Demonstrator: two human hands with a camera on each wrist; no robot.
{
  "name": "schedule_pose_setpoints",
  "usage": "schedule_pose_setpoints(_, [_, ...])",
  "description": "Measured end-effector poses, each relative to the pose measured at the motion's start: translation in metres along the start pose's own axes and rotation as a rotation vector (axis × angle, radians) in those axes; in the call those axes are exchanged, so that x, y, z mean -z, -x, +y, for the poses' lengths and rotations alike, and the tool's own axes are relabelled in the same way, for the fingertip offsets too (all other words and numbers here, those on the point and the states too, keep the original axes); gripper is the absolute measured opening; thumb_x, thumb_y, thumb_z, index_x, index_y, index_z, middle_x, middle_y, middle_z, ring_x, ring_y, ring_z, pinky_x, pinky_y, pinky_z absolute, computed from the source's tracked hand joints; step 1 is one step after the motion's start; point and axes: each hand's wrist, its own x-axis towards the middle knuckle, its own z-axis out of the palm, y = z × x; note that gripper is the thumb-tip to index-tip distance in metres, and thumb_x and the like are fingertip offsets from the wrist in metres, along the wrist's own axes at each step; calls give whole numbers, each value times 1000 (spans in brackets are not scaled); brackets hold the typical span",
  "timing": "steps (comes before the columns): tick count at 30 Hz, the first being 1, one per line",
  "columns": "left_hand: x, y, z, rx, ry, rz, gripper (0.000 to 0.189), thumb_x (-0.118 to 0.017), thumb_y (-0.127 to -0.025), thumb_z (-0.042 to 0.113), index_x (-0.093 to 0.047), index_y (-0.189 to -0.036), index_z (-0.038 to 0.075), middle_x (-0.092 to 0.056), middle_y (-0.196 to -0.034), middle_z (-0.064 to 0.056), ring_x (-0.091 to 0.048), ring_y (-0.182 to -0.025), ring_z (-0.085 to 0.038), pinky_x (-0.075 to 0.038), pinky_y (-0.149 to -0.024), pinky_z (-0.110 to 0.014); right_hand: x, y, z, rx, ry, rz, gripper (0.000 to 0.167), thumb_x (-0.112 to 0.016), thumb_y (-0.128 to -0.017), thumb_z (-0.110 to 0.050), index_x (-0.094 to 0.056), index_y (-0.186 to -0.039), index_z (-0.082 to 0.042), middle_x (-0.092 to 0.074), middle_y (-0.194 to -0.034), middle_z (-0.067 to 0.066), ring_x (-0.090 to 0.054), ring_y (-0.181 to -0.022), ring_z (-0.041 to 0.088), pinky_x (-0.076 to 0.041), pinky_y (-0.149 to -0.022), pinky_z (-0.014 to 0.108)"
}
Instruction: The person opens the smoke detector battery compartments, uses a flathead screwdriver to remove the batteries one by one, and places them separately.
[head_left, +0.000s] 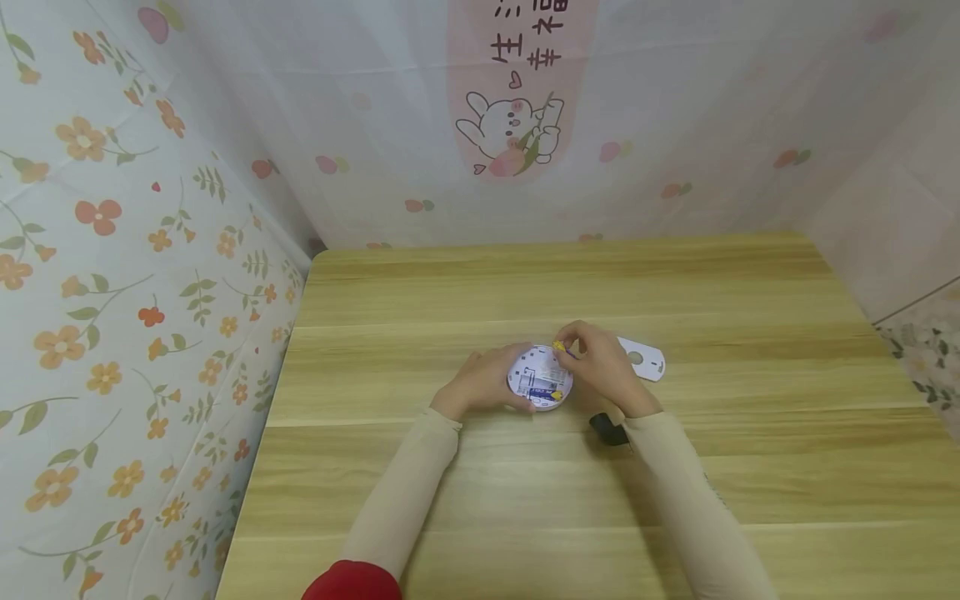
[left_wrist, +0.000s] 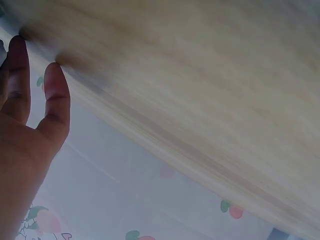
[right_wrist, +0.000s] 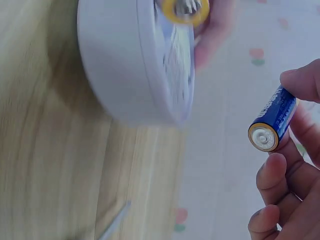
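In the head view, a round white battery-powered device (head_left: 531, 364) sits on the wooden table, its battery side facing up. My left hand (head_left: 487, 379) grips its left side between thumb and fingers. A blue battery with a yellow band (head_left: 542, 393) lies in the device. My right hand (head_left: 600, 367) is over the device's right edge and pinches another blue battery (right_wrist: 274, 119) between thumb and fingers, apart from the device in the right wrist view. The left wrist view shows only part of the left hand (left_wrist: 25, 125).
A white plate with a round hole (head_left: 652, 364) lies on the table (head_left: 420, 300) just right of the right hand. Beside the right wrist is a small black object (head_left: 608, 429); its kind is unclear. Printed cloth (head_left: 360, 125) hangs behind the table and at its left.
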Motion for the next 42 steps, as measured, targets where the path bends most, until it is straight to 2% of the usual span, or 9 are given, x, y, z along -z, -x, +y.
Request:
schedule_pose_setpoints(7, [0, 0, 0, -1, -4, 0, 104, -84, -65, 48, -30, -150, 27, -44, -150, 2, -43, -136, -18, -28, -112, -52, 16, 7, 17, -56, 17, 13, 21, -66, -87, -13, -64, -106, -3, -66, -95, 12, -51, -82, 25, -38, -67, 30])
schedule_pose_setpoints(17, [1, 3, 2, 24, 23, -11, 107, -85, -65, 47, -28, -152, 25, -39, -154, 0, -36, -142, -22, -18, -116, -57, 30, 25, 52, -125, 37, 34, 22, -65, -89, -20, -63, -105, -4, -63, -93, 10, -48, -79, 22, -39, -66, 30])
schedule_pose_setpoints(26, [1, 3, 3, 26, 14, -10, 107, -85, -64, 47, -28, -152, 26, -40, -154, 0, -38, -140, -23, -24, -114, -53, 48, 46, 79, -192, 78, 39, 23, -65, -88, -16, -61, -103, 1, -63, -90, 15, -48, -77, 22, -37, -63, 27])
schedule_pose_setpoints(30, [1, 2, 3, 28, 23, -14, 106, -84, -65, 47, -27, -152, 27, -39, -154, 1, -37, -141, -23, -22, -115, -55, 54, 53, 87, -240, 79, 19, 25, -66, -87, -17, -61, -103, 2, -62, -88, 14, -50, -76, 22, -38, -63, 29])
schedule_pose_setpoints(37, [1, 2, 2, 30, 31, -13, 106, -84, -65, 48, -27, -152, 27, -39, -154, 1, -36, -142, -22, -19, -116, -58, 55, 63, 101, -277, 85, -2, 23, -66, -86, -16, -61, -101, 1, -64, -90, 15, -55, -80, 23, -42, -69, 30])
schedule_pose_setpoints(42, [0, 0, 1, 31, 38, -10, 106, -85, -65, 48, -28, -152, 28, -39, -154, 2, -36, -142, -21, -19, -116, -58, 51, 69, 109, -287, 106, -28, 21, -66, -84, -18, -62, -96, -2, -62, -83, 10, -52, -74, 19, -40, -67, 30])
